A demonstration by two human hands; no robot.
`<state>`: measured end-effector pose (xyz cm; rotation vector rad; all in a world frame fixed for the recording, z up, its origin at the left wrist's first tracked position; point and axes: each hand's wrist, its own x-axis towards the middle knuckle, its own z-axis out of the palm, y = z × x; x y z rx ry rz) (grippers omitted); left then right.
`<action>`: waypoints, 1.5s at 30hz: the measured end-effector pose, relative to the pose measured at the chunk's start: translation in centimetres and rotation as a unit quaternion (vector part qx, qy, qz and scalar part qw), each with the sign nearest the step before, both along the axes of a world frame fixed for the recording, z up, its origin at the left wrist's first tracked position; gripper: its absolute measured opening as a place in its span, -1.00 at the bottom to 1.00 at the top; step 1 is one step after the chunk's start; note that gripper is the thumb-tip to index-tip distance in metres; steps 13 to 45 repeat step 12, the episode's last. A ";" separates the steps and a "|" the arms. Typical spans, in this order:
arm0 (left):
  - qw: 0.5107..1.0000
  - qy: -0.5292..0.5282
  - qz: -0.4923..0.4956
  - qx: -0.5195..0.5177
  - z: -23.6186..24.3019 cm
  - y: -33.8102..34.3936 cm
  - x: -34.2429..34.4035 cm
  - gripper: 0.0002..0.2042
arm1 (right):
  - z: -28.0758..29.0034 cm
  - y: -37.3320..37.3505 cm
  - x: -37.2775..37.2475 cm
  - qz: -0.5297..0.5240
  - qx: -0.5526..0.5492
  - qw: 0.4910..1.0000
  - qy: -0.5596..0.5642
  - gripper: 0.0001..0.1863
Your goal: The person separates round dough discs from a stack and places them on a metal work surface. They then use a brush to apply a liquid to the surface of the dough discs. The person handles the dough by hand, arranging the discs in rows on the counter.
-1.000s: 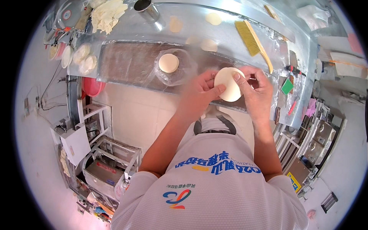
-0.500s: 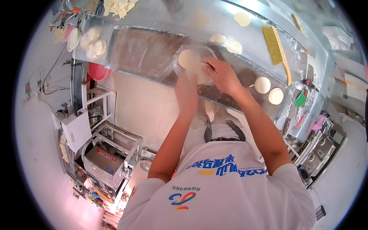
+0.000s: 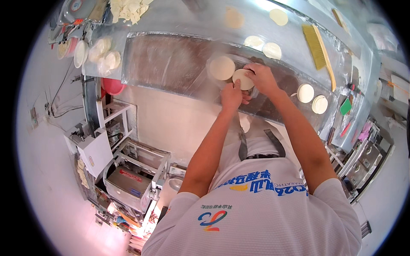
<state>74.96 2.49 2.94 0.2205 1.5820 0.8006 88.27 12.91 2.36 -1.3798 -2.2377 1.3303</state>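
Note:
Both hands are at a pale flat dough round over the dark work board. My left hand grips its lower edge, thumb on top and fingers beneath. My right hand has its fingers closed on the upper right edge. Just left of it lies another dough round, on what looks like a clear plastic sheet. Part of the held round is covered by my fingers.
Two stacks of dough rounds sit on the right of the board. More rounds lie along its far edge. A bench brush, a green scraper and bagged rounds stand around. Dough scraps are piled at far left.
My left hand has come up and right onto the dough round, where both hands were blurred before. My right hand stays near its edge. The whole view has shifted slightly.

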 end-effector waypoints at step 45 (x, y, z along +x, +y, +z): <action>0.907 0.320 -0.172 0.215 -1.4 -5.7 1.5 -0.58 | 1.8 -1.8 16.9 -0.246 0.132 0.958 -0.063 -0.78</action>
